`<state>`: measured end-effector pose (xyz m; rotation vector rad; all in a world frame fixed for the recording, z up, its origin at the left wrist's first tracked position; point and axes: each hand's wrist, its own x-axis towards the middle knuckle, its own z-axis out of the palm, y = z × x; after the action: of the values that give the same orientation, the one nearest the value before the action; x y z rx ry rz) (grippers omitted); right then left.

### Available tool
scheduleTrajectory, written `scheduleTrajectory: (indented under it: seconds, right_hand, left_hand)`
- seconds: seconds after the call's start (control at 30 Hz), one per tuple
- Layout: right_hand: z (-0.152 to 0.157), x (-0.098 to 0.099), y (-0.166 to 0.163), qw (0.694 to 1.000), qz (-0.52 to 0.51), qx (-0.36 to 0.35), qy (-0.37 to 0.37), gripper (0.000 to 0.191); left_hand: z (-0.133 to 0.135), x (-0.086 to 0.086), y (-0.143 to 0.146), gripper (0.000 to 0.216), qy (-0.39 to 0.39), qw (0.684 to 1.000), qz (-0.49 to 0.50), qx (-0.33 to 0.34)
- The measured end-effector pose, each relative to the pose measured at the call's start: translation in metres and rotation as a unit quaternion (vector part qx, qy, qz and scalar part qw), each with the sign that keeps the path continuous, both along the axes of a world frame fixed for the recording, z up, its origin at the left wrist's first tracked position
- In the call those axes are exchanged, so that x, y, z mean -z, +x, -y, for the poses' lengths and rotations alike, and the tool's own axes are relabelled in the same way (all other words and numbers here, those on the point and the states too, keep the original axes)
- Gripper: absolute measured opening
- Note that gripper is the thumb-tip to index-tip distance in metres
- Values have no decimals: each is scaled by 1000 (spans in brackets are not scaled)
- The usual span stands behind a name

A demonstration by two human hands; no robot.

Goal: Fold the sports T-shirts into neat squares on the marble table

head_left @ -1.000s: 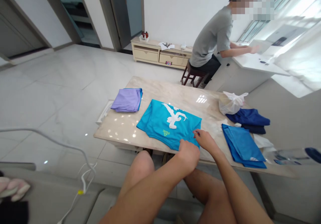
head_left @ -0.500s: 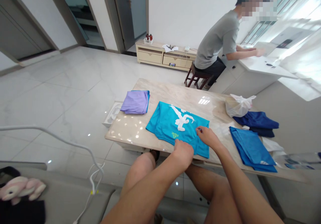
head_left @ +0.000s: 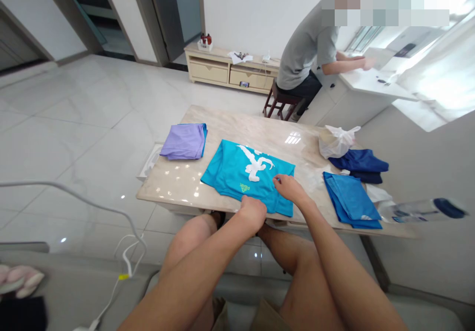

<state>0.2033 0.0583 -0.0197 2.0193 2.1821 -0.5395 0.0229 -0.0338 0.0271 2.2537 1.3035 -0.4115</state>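
A turquoise T-shirt [head_left: 232, 170] with a white figure print and a small green logo lies on the marble-topped table. Its left part is folded over. My left hand [head_left: 253, 212] is at the front edge of the shirt, fingers curled onto the hem. Farther back and to the right, my right hand [head_left: 291, 188] has thumb and fingers pinched together on the cloth, near its right side. The cloth under both hands is partly hidden.
Folded purple cloth [head_left: 183, 142] lies at the table's left. At the right are a folded blue garment [head_left: 351, 197], dark blue clothing [head_left: 359, 163], a white plastic bag [head_left: 337, 140] and a clear bottle [head_left: 415, 211]. A person [head_left: 304, 49] sits on a stool beyond the table.
The whole view has shifted, so the table and shirt appear farther left and slightly higher. Both hands stay at nearly the same places on the shirt.
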Motion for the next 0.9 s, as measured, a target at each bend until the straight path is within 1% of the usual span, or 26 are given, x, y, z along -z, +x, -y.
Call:
scheduleTrajectory:
  seconds: [0.1, 0.2, 0.37, 0.5, 0.57, 0.63, 0.73, 0.83, 0.9]
  right_hand:
    - [3, -6, -1, 1000, 9, 2, -12, 38]
    - [7, -14, 1, 1000, 7, 3, -13, 40]
    - [12, -24, 9, 1000, 4, 18, -1, 43]
    - [11, -24, 15, 1000, -21, 11, -3, 43]
    - [10, -22, 17, 999, -34, 12, -9, 43]
    - [11, -19, 19, 999, -42, 18, -9, 43]
    - [15, -16, 24, 998, -51, 30, -1, 43]
    - [17, -14, 35, 997, -51, 51, -10, 42]
    - [18, -12, 44, 996, -50, 68, -17, 42]
  left_hand:
    - [0, -3, 12, 30, 4, 1000, 2, 22]
    - [3, -5, 22, 29, -8, 999, -11, 40]
    - [3, -2, 34, 28, -13, 999, -13, 40]
    - [-1, 2, 40, 31, -6, 999, -24, 31]
    - [-2, 4, 43, 34, -10, 999, -31, 36]
    - [-4, 7, 45, 33, -19, 998, -42, 43]
    - [-13, 7, 46, 30, -11, 997, -63, 53]
    - [-32, 4, 43, 36, 12, 993, -94, 64]
    - [-45, 1, 38, 40, 10, 991, -116, 67]
